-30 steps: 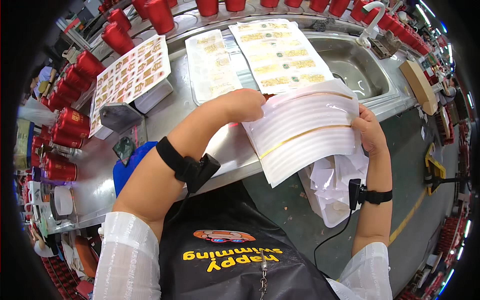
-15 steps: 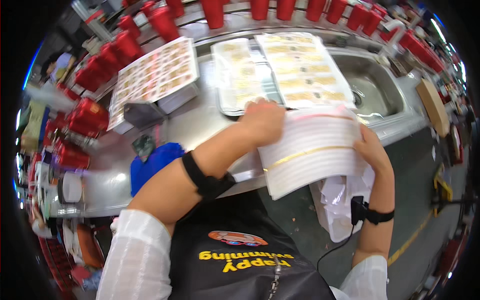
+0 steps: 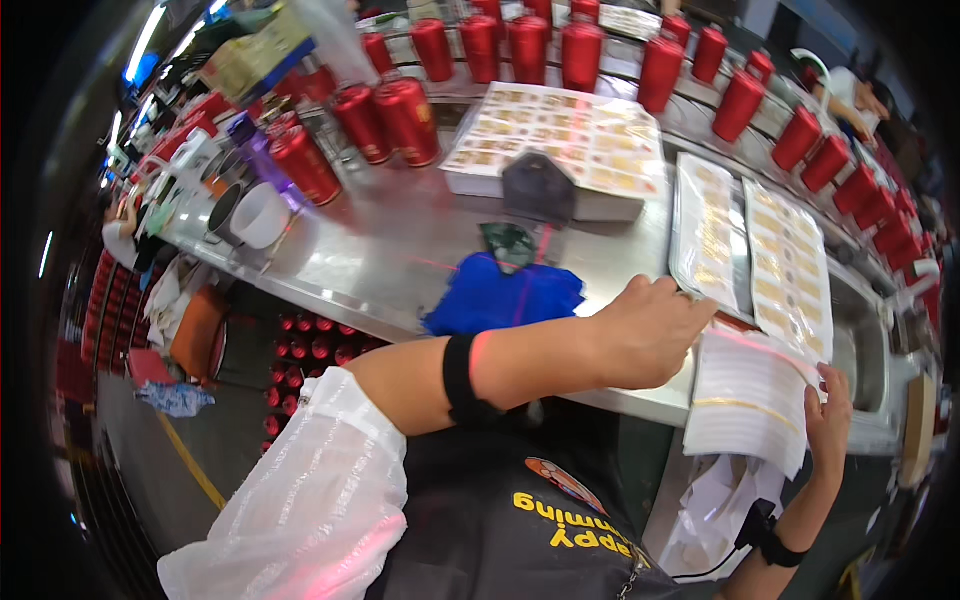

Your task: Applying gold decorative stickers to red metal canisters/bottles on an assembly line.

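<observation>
My right hand (image 3: 828, 412) pinches the right edge of a white backing sheet (image 3: 745, 395) with a gold strip across it. The sheet hangs curved over the table's front edge. My left hand (image 3: 655, 335) is closed, its fingertips by the sheet's upper left corner; what they hold, if anything, is hidden. Just beyond lie a tray with a gold-patterned sticker sheet (image 3: 706, 225) and a second sticker sheet (image 3: 790, 262). Farther left is a thick stack of sticker sheets (image 3: 570, 135), with a dark grey block (image 3: 540, 187) against its near side.
A blue cloth (image 3: 503, 297) lies on the steel table (image 3: 370, 245), with a dark green crumpled piece (image 3: 508, 246) by it. Red canisters (image 3: 660, 75) line the back. A sink (image 3: 858, 340) is at the right. Below the sheet stands a bin of white scraps (image 3: 715, 505).
The view has swung left, so the table's things appear farther right. My right hand still grips the backing sheet; my left hand is still by its upper left corner.
</observation>
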A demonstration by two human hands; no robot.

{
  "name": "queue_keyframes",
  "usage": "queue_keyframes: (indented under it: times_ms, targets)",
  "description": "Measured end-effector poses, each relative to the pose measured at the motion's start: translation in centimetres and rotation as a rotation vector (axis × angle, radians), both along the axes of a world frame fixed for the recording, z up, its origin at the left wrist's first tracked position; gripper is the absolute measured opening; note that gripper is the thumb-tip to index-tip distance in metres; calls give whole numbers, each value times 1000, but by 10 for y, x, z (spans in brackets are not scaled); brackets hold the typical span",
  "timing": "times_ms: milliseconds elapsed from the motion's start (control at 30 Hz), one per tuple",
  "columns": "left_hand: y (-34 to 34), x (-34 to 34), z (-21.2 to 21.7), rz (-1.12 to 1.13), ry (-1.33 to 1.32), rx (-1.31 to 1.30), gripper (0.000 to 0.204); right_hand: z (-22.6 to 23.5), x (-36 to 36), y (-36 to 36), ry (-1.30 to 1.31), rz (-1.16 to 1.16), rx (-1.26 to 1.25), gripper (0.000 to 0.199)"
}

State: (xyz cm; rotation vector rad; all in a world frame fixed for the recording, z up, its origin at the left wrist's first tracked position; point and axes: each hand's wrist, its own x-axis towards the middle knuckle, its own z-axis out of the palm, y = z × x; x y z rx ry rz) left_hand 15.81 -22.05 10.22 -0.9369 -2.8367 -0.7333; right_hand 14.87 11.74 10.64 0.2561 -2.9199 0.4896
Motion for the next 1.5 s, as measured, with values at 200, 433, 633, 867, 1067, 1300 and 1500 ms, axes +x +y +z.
queue_keyframes:
  times_ms: [200,433,633,867,1067,1300,1500]
  targets:
    - [-143,41,-18,343,89,138,34,33,-21,-167,-43,406,-202,20]
    - [-309,74,-20,895,248,490,25,3,-41,-351,-99,770,52,39]
    - [-350,73,-38,912,484,404,22,-33,-41,-393,-184,796,253,48]
    - [-322,64,-81,708,277,493,24,-41,-64,-398,-316,810,100,63]
    - [-315,70,-86,630,221,440,26,-10,-64,-430,-363,832,16,54]
    - [-315,82,-98,650,30,441,26,12,-60,-391,-308,823,-383,43]
    - [-321,85,-108,773,72,431,23,71,-149,-379,-119,736,-563,40]
